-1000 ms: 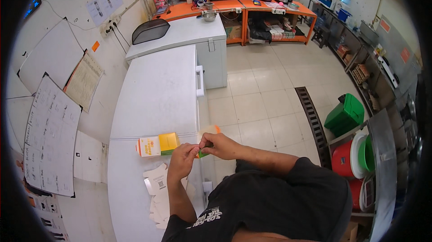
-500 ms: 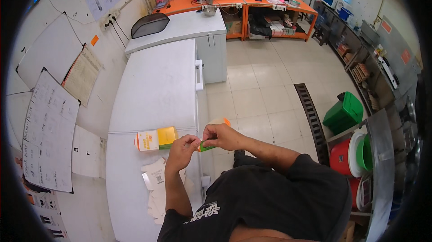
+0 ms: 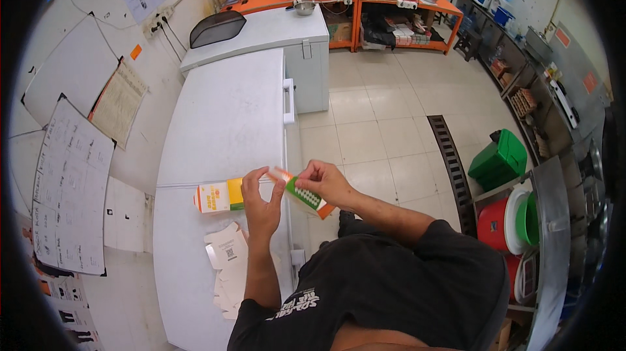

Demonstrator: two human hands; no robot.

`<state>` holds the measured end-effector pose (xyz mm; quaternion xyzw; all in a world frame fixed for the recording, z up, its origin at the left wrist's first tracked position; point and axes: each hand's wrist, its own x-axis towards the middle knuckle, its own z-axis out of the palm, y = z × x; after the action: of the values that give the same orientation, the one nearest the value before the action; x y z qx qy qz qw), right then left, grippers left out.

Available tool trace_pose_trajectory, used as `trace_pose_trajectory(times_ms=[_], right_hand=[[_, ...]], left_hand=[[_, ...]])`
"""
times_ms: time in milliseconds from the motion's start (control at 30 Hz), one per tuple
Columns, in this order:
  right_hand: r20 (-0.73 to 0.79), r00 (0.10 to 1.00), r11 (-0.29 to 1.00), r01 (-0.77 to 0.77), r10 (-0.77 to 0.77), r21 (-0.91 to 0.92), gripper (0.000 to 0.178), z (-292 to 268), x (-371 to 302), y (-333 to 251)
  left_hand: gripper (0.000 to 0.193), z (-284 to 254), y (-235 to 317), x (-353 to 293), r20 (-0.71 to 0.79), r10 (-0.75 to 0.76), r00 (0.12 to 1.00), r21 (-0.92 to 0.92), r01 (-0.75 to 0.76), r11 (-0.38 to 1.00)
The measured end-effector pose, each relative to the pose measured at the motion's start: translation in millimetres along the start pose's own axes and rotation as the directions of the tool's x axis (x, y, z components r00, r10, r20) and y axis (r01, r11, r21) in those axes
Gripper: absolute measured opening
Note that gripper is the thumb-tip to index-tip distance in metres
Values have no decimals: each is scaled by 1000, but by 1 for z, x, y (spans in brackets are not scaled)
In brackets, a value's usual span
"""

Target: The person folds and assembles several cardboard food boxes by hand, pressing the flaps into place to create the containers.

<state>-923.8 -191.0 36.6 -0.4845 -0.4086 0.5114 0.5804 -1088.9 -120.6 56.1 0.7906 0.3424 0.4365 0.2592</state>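
A small folding paper carton (image 3: 308,197), green with white marks and orange ends, is held up beside the freezer's front edge. My right hand (image 3: 325,185) pinches it from the right, fingers closed on its upper side. Close by its blurred far end, my left hand (image 3: 262,206) has thumb and forefinger spread apart; whether the thumb touches the carton is hard to see. Behind the left hand, a white, orange and yellow carton (image 3: 213,198) lies on the white chest freezer lid (image 3: 222,116). Flat unfolded carton blanks (image 3: 228,256) lie nearer to me on the same lid.
A second chest freezer (image 3: 274,28) stands beyond, bearing a dark mesh cover (image 3: 217,29) and a metal bowl (image 3: 304,8). Orange tables (image 3: 398,0) line the back. On the right are a floor drain grate (image 3: 450,168), a green bin (image 3: 499,162) and a red bucket (image 3: 493,226).
The carton has swung up and turned, showing its green spotted side. My left hand has moved up and its thumb and forefinger have parted. My right hand keeps its pinch.
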Motion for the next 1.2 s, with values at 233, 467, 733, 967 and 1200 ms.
trace_pose_trajectory(times_ms=[233, 467, 733, 967, 1200], right_hand=[[-88, 995, 983, 60, -45, 173, 14, 12, 9, 10], [-246, 715, 606, 303, -655, -735, 32, -10, 12, -18], [-96, 993, 993, 51, -62, -110, 24, -23, 18, -6], [-149, 952, 944, 226, -267, -242, 23, -19, 19, -2], [-385, 873, 924, 165, -299, -344, 43, -14, 25, -3]], left_hand=[[35, 44, 9, -17, 31, -302, 953, -473, 280, 835], [36, 40, -26, -17, -26, -402, 915, -528, 329, 783], [35, 48, -30, -11, 36, -265, 963, -604, 233, 762], [45, 52, -7, 1, 202, -464, 863, -725, 450, 522], [42, 64, -13, -9, -18, -169, 985, -461, 142, 876]])
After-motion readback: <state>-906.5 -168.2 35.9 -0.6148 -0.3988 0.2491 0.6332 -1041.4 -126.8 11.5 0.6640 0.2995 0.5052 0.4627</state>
